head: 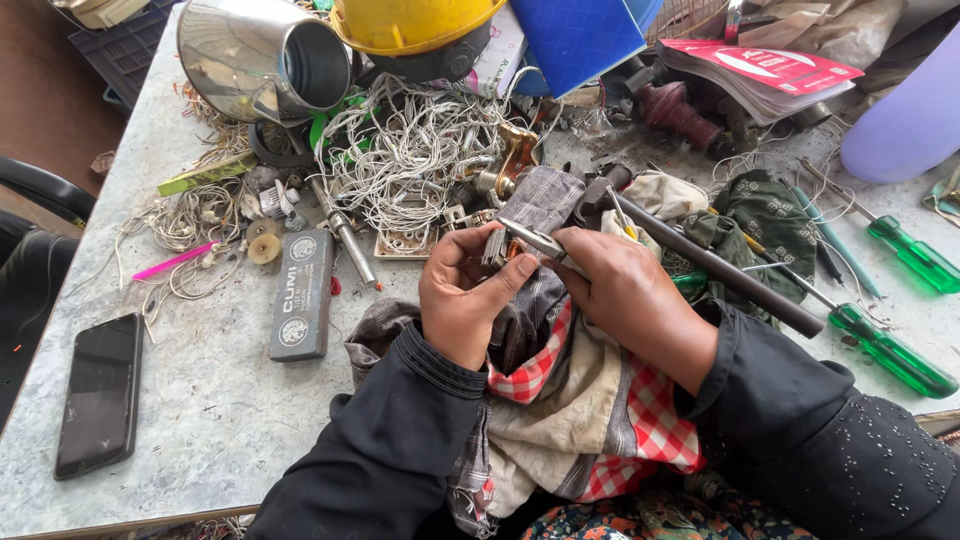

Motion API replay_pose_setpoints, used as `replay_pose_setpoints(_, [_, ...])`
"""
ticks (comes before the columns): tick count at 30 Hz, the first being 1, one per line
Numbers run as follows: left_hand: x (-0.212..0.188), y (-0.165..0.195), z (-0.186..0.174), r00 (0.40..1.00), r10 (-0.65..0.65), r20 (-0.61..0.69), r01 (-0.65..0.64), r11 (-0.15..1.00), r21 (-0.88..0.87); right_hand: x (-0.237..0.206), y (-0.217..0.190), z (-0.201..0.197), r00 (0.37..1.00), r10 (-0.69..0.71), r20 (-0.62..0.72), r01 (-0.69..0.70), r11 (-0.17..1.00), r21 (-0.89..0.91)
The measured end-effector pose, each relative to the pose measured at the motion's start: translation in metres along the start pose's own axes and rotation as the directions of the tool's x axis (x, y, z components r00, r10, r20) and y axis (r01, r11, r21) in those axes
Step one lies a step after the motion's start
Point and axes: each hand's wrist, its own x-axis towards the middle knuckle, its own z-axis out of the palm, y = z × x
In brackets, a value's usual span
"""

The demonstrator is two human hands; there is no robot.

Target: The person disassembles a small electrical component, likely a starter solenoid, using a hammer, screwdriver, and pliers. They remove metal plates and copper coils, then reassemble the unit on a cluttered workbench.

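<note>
Where both black sleeves meet over the checked cloth (560, 400), the left hand (465, 295) curls its fingers closed around a small metal part (497, 247), thumb pressing its side. The right hand (625, 290), knuckles up, grips slim pliers (540, 240) whose tip touches that part, with tangled white wire (420, 150) lying beyond

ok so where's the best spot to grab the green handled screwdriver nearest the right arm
Probably by its green handle, coming from above on the table's right side. The handle is the thick end and lies flat and uncovered, while the thin shaft runs up-left under the dark rod.
</note>
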Motion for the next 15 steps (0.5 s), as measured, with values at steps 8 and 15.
replay_pose_setpoints(8, [0.007,-0.005,-0.009,0.968,-0.218,0.126,0.246,0.922,-0.299,-0.001,0.018,-0.001,0.975,0.115,0.192,-0.16,0.959,0.235])
replay_pose_setpoints(15, [0.001,-0.004,-0.013,0.932,-0.27,0.242,0.347,0.859,-0.377,-0.007,0.04,0.006,0.951,0.074,0.302,-0.204,0.88,0.43])
